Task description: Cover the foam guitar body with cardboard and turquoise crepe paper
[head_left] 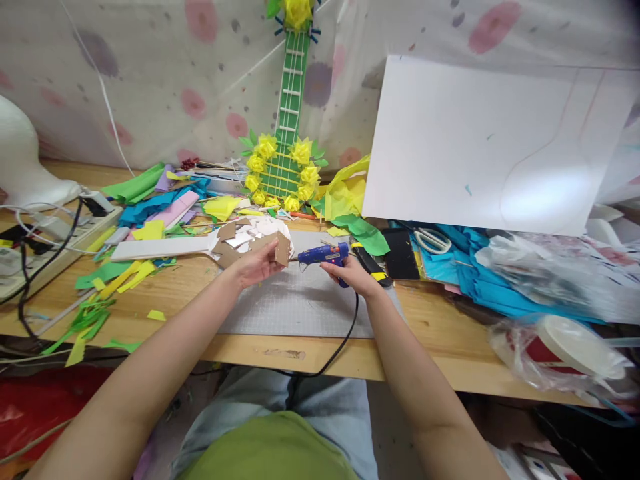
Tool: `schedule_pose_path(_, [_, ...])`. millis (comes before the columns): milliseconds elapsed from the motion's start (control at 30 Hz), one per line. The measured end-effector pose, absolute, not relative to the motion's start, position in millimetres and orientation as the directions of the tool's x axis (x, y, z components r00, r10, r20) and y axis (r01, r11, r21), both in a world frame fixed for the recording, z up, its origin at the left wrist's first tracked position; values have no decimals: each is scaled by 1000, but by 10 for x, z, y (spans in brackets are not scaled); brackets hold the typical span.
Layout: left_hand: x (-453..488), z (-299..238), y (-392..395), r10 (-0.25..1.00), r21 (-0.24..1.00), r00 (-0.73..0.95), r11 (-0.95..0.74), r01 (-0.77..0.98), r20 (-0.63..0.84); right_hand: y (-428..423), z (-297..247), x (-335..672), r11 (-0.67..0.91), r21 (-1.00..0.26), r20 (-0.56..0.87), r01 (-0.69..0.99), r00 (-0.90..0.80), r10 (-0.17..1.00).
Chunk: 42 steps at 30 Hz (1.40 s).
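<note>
A small piece of brown cardboard (283,251) is pinched in my left hand (256,265). My right hand (350,274) grips a blue hot glue gun (324,254), its nozzle pointing left at the cardboard; whether they touch I cannot tell. Behind my left hand lies a white guitar-like shape (163,249) with a long neck, its body end heaped with white paper scraps (250,232) and cardboard bits. Beneath both hands is a grey cutting mat (295,310). The glue gun's black cord (350,327) runs down over the table's front edge.
A green paper guitar with yellow flowers (290,113) leans against the back curtain. Crepe paper scraps (145,213) and a power strip (60,247) fill the left. A yellow-black cutter (371,265), scissors (433,241), a white board (480,147) and a plastic-wrapped roll (575,343) are right.
</note>
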<state>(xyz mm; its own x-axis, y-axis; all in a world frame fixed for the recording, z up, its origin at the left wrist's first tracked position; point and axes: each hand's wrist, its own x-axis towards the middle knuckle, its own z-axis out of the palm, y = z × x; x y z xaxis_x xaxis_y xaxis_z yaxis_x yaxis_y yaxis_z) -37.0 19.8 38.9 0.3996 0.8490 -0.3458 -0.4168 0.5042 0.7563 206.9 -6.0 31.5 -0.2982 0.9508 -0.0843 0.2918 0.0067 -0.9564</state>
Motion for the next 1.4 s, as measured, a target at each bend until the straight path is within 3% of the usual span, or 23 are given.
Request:
schedule_pose_path(500, [-283, 405, 177, 861, 772, 353, 492, -402, -365, -82, 380, 1977, 21, -965, -65, 261, -318, 946])
schedule_pose_path(1000, [-332, 396, 120, 829, 789, 444, 508, -345, -339, 76, 276, 2014, -9, -974, -44, 228, -149, 988])
schedule_pose_path(1200, [-321, 381, 114, 831, 795, 441, 503, -339, -339, 33, 341, 1978, 40, -990, 9, 139, -216, 976])
schedule_pose_path(1400, [-323, 401, 93, 841, 795, 439, 487, -361, -316, 13, 396, 1962, 46, -985, 3, 167, -249, 969])
